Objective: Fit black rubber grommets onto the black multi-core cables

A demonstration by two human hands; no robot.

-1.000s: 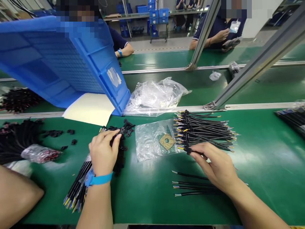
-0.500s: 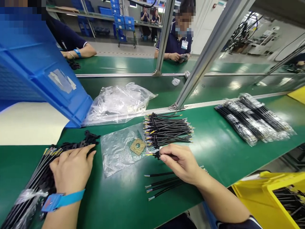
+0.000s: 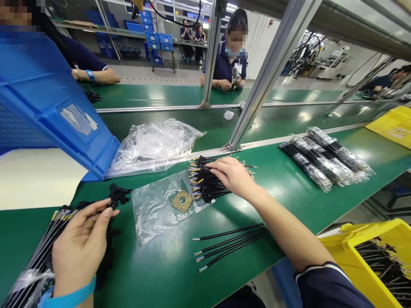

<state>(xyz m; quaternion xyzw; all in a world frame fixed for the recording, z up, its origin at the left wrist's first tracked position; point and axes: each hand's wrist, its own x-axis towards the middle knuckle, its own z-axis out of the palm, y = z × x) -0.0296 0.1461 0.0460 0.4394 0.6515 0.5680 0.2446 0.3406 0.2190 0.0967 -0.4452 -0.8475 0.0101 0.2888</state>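
At a green table (image 3: 160,278) on a workshop floor, a person's right hand (image 3: 208,167) reaches over a pile of short black multi-core cables (image 3: 210,189), thumb and fingertips drawn nearly together at the end fitted with black plastic clips — whether they grip a cable or only touch the pile cannot be told. The left hand (image 3: 111,206) is half curled beside a cluster of small black plastic clips (image 3: 118,193), thumb and forefinger almost meeting; a dark piece shows at the fingertips, though a firm hold cannot be confirmed.

The cables should prove light and springy, their smooth jackets somewhat slick and apt to roll; the jacket just behind the clip looks the surest place to pinch, clear of the thin bared wires, which could bend or fray. The clips, probably stiff and nearly weightless, call for a fingertip hold on their edges — they may snag on one another. Nearer the person, a few loose cables (image 3: 229,244) lie side by side, apart from the pile.
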